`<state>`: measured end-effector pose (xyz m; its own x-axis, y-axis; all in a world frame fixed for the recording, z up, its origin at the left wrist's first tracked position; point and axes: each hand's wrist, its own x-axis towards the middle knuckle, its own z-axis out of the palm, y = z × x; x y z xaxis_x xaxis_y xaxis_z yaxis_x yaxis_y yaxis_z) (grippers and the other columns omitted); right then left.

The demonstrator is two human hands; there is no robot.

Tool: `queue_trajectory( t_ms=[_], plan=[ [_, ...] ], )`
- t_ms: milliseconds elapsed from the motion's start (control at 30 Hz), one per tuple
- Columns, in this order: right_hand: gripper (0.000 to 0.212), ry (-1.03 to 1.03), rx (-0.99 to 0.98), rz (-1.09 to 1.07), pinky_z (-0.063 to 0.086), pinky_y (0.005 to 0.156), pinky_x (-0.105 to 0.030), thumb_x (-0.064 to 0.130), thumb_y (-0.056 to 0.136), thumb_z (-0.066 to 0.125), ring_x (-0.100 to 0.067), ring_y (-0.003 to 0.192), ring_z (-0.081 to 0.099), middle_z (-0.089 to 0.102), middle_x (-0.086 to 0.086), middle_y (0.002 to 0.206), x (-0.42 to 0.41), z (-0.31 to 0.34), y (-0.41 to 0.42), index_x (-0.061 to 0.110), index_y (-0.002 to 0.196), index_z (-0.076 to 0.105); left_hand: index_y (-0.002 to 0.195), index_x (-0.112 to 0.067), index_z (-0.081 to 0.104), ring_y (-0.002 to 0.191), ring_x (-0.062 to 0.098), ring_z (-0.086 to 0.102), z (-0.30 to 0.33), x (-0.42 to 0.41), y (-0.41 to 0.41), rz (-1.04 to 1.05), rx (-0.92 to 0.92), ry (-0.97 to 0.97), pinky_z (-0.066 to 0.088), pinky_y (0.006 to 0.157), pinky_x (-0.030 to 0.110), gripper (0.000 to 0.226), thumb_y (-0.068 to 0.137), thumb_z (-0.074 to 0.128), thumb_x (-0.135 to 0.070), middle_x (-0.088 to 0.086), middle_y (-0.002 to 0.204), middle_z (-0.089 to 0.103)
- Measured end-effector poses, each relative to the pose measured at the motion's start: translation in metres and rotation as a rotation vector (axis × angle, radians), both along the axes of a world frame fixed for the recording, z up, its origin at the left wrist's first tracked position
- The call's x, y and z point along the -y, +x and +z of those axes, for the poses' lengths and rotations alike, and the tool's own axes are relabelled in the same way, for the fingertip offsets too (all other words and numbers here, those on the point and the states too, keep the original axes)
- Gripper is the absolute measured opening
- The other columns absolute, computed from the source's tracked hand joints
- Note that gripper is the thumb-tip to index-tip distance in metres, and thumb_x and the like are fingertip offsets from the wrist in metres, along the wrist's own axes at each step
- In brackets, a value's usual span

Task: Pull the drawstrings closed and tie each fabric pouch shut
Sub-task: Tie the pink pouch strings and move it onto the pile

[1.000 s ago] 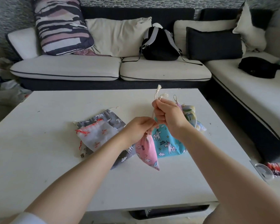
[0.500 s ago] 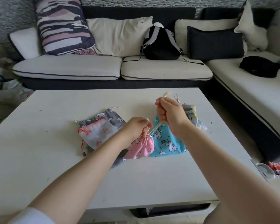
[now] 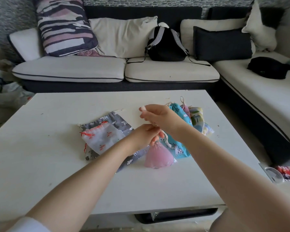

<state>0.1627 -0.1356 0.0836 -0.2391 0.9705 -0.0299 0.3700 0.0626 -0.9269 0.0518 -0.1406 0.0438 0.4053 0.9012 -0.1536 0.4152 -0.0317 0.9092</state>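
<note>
Since 0.5 s ago, right hand (image 3: 164, 121) crossed leftward; left hand (image 3: 143, 136) still pinches pink pouch (image 3: 157, 156) neck.

1. Fabric pouches on the tabletop (image 3: 57, 164): at least six, namely a pink pouch (image 3: 157, 156), a blue unicorn pouch (image 3: 179, 148), a grey pouch (image 3: 119, 123), a white sheer pouch (image 3: 104, 138), a pale patterned pouch (image 3: 197, 118), and a small pink one (image 3: 186, 109) behind the blue.
2. Hands: two, a left hand (image 3: 144, 136) and a right hand (image 3: 162, 118).
3. Sofa cushions: six.
4. Backpacks: one (image 3: 166, 44).

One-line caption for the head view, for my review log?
Left hand pinches the gathered neck of a pink pouch while the right hand works its drawstring above a white table.
</note>
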Motion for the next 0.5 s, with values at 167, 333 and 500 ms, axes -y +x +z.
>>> queue_trajectory(
  t_ms=[167,333,500],
  plan=[
    [0.031,-0.071,0.231,0.009,0.046,0.069,-0.035,0.031,0.094,0.047,-0.02,0.072,0.053,0.062,-0.01,0.079,0.008,-0.018,0.017,0.005,0.092,0.065,0.074,-0.007,0.057,0.05,0.014,0.046,-0.01,-0.004,-0.008,0.1,0.218,-0.064,0.039,0.055,0.023,0.031,0.098,0.038,-0.015,0.0,0.05,0.051],
    [0.025,-0.099,0.374,-0.067,0.033,0.05,-0.024,0.024,0.093,0.049,-0.013,0.052,0.039,0.054,0.005,0.064,0.009,-0.025,0.023,0.01,0.082,0.067,0.081,-0.005,0.06,0.044,0.009,0.044,-0.016,-0.01,-0.015,0.248,0.224,-0.119,0.035,0.052,0.023,0.022,0.095,0.047,-0.015,-0.007,0.048,0.054],
    [0.033,-0.222,0.016,-0.168,0.02,0.04,-0.018,0.008,0.084,0.045,-0.013,0.046,0.024,0.035,0.001,0.052,0.01,-0.021,0.028,0.014,0.052,0.049,0.08,-0.01,0.063,0.05,0.005,0.049,-0.014,-0.007,-0.021,0.221,0.232,-0.153,0.036,0.051,0.016,0.016,0.092,0.054,-0.016,-0.002,0.066,0.061]
  ],
)
